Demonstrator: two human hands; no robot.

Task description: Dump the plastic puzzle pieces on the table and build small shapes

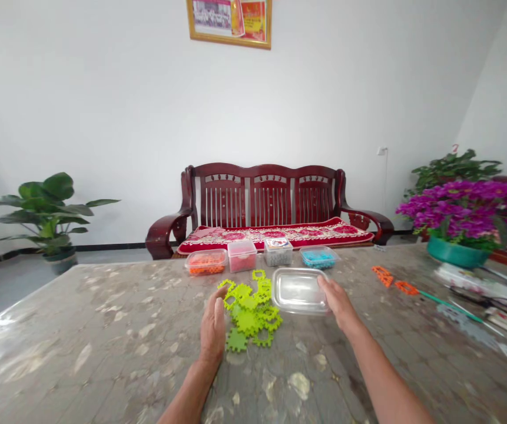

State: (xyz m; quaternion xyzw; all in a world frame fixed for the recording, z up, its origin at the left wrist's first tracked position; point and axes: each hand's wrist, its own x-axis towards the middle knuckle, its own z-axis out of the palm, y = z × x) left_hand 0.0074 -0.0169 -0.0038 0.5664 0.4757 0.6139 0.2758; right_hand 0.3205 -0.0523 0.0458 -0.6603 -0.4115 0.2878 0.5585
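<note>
A pile of lime-green flat plastic pieces [252, 311] lies on the marbled table [103, 341]. My left hand [213, 327] rests edge-on against the pile's left side, fingers together and stretched out, holding nothing. Just right of the pile stands a clear empty plastic container [298, 290]. My right hand [337, 299] grips that container's right rim. The fingertips curl over the edge.
Behind the pile stand an orange-filled box [206, 261], a pink box [242, 254], a grey-filled box [278, 251] and a blue-filled box [318, 257]. Orange pieces [390, 279] and tools lie to the right, near a pot of purple flowers [465, 221]. A wooden bench [266, 206] stands behind the table.
</note>
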